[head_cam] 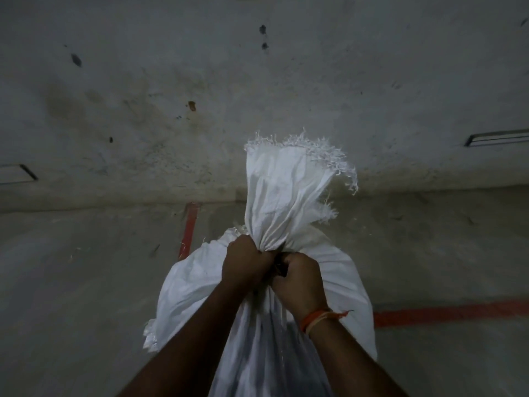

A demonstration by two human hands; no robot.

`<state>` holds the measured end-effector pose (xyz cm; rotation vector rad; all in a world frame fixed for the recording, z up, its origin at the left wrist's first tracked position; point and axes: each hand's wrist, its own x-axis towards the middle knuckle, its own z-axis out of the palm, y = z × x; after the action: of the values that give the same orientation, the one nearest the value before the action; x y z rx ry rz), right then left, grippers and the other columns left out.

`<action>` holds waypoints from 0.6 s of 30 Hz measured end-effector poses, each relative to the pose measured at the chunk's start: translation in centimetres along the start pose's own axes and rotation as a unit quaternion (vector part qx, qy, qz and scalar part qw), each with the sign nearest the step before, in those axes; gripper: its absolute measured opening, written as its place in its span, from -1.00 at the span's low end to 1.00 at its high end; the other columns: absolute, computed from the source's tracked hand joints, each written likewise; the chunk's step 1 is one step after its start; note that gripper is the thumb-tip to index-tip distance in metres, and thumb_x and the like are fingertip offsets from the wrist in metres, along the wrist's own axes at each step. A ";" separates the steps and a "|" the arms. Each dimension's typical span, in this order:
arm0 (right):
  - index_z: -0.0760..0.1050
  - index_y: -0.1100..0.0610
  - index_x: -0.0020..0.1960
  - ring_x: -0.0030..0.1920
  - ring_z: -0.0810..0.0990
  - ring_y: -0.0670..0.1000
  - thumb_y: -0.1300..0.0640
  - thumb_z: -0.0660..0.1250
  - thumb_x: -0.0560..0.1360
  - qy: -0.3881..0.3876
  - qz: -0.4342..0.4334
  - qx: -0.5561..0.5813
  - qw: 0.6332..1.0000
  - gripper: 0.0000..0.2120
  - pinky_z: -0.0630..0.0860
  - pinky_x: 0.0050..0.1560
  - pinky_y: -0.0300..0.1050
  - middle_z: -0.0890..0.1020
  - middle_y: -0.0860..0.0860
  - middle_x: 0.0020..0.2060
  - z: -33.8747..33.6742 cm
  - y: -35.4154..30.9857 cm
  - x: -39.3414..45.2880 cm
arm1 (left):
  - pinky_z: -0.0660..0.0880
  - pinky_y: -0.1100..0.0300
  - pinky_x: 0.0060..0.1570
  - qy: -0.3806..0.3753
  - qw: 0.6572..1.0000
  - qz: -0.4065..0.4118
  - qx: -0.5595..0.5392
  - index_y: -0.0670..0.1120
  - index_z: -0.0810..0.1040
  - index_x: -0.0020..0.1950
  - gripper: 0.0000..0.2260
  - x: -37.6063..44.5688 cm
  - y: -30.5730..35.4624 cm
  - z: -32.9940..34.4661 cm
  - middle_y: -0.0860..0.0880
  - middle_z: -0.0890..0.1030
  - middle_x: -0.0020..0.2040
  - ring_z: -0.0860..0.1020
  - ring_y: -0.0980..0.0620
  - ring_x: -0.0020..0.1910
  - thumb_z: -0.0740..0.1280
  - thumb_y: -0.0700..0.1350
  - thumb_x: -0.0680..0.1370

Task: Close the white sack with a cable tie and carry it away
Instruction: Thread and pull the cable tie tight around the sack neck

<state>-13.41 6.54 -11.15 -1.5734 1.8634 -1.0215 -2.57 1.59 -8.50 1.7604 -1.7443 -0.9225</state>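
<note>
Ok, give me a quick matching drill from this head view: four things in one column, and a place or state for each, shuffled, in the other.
Things:
1. white sack
2. frayed sack mouth
3. orange wrist thread
4. red floor line

Places or states:
A. tied around the right wrist
B. painted on the concrete, to the right of the sack
C. bunched at the neck under the left hand and right hand
D. sticking up loose above both fists

Pairs: 1-C, 2-D, 3-A, 4-B
</note>
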 end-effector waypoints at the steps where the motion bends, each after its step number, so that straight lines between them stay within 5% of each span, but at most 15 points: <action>1: 0.62 0.17 -0.24 -0.30 0.54 -0.07 0.24 0.40 0.33 0.008 0.006 -0.007 1.000 -0.97 0.37 -0.24 -0.24 0.65 0.01 -0.32 0.3 0.1 0.0 | 0.60 -0.04 0.12 -0.019 1.000 -0.001 -0.006 -0.06 0.63 0.13 -0.39 -0.2 0.1 -0.5 -0.06 0.70 0.02 0.65 -0.03 0.04 0.36 0.38 0.33; 5: 0.63 0.17 -0.29 -0.37 0.57 -0.06 0.10 0.42 0.46 0.026 0.017 -0.003 1.000 -0.80 0.42 -0.32 -0.25 0.66 0.02 -0.39 0.4 0.5 0.0 | 0.57 0.07 0.17 -0.062 0.997 -0.035 -0.012 0.05 0.52 0.32 -0.33 -1.7 -0.8 -2.9 0.08 0.60 0.15 0.59 0.07 0.12 0.49 0.36 0.32; 11: 0.31 0.12 -0.48 -0.54 0.33 -0.11 0.11 0.43 0.45 0.042 0.025 -0.014 0.999 -0.58 0.18 -0.47 -0.36 0.33 -0.03 -0.59 0.8 0.7 0.0 | 0.60 0.04 0.07 0.071 0.992 -0.089 -0.059 0.03 0.61 0.19 -0.78 -6.1 -3.7 -3.9 0.01 0.72 -0.01 0.67 0.06 -0.08 0.38 -0.08 0.55; 15: 0.32 0.14 -0.49 -0.54 0.37 -0.04 0.11 0.43 0.45 0.047 0.023 -0.009 0.999 -0.57 0.31 -0.44 -0.15 0.36 -0.01 -0.60 1.0 0.6 -0.3 | 0.67 -0.01 -0.17 0.051 0.971 -0.119 -0.198 0.05 0.58 0.15 -0.74 -8.3 -3.9 -3.9 -0.09 0.72 -0.19 0.68 0.00 -0.34 0.30 -0.28 0.59; 18: 0.37 0.17 -0.48 -0.51 0.44 0.03 0.10 0.43 0.45 0.052 0.023 -0.019 0.998 -0.60 0.35 -0.40 -0.10 0.42 0.03 -0.58 1.2 0.8 -0.5 | 0.68 0.01 -0.23 0.025 0.972 -0.097 -0.213 0.03 0.49 0.10 -0.78 -9.8 -3.4 -3.0 -0.12 0.71 -0.19 0.71 -0.07 -0.32 0.29 -0.29 0.60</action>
<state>-12.82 6.76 -12.54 -1.5170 1.9895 -1.0722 2.40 11.15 -7.90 1.6635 -1.2382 -1.2187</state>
